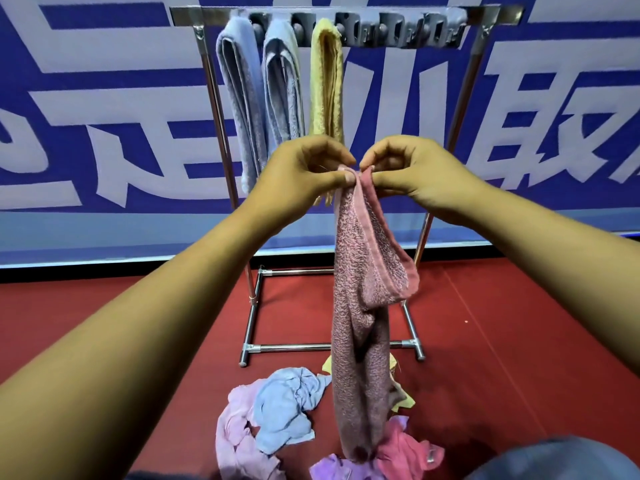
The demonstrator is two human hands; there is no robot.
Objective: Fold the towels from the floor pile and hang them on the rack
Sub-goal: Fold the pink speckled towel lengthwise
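Both our left hand (304, 168) and right hand (408, 168) pinch the dusty-pink terry towel (360, 323), seemingly folded lengthwise, before the steel rack (207, 81).

I see the left hand (304, 168) and right hand (408, 168) side by side, both pinching the top edge of a pink towel (360, 323) that hangs down over the floor pile (277, 417). On the metal rack (346, 12) behind hang two blue towels (242, 98) and one yellow towel (325, 81), folded. Red floor (519, 341), blue banner (104, 98) behind.
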